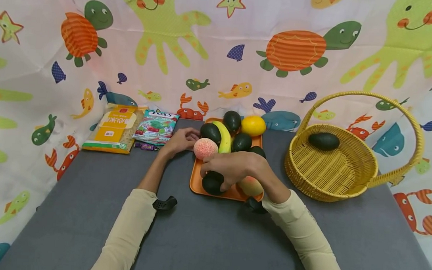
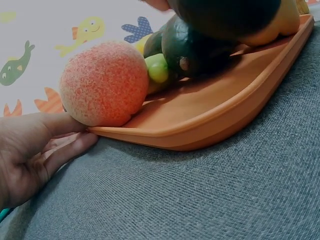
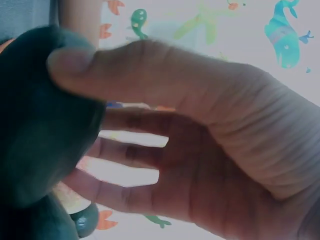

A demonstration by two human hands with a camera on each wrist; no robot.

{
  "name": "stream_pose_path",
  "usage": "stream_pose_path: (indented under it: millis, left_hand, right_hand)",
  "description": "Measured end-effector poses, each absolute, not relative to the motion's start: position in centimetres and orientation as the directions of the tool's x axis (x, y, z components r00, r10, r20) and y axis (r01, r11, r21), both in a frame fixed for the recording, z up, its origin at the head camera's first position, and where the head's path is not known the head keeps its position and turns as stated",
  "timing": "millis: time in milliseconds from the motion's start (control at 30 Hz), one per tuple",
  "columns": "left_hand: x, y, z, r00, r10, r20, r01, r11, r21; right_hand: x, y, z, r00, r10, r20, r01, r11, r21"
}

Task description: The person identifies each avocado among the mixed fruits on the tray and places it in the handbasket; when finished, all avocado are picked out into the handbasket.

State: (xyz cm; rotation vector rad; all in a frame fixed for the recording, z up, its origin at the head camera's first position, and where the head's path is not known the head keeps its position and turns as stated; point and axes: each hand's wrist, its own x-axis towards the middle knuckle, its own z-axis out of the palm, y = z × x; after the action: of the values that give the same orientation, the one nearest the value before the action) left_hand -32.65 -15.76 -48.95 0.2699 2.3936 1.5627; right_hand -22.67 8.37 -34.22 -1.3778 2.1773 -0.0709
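Right hand (image 1: 232,166) pinched a dark avocado (image 1: 211,184) between thumb and fingers, over the near end of the orange tray (image 1: 196,178). Left hand (image 1: 181,141) — fingers loosely extended — touched the tray's edge beside a peach (image 1: 205,148). Well off to the right hand's right, the basket (image 1: 296,169) held a lone avocado (image 1: 324,141). Early going, I judged: banana (image 1: 225,140), lemon (image 1: 253,125) and other avocados (image 1: 242,142) remained on the tray, beyond the right hand.
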Motion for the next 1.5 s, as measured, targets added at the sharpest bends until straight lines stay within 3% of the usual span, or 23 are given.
stream_pose_path:
  millis: [167, 633, 1300, 1500]
  left_hand:
    - [-32.5, -15.9, -49.0, -0.942, 0.305, -0.141, -0.006, 0.403, 0.915]
    - [-32.8, -15.6, -48.8, -0.944, 0.309, -0.118, 0.024, 0.419, 0.908]
    - [-32.7, -15.4, -49.0, -0.951, 0.286, -0.117, 0.023, 0.444, 0.896]
    - [-32.7, -15.6, -48.7, -0.948, 0.291, -0.131, 0.01, 0.437, 0.9]
  right_hand:
    - [-22.5, 9.2, -33.5, -0.283, -0.905, -0.318, -0.848, 0.391, -0.358]
    - [-21.9, 11.8, -30.9, -0.305, -0.947, -0.103, -0.867, 0.32, -0.382]
    - [-21.8, 15.5, -28.5, -0.41, -0.909, 0.073, -0.861, 0.359, -0.36]
    - [-21.7, 16.9, -27.9, -0.478, -0.875, 0.075, -0.827, 0.42, -0.373]
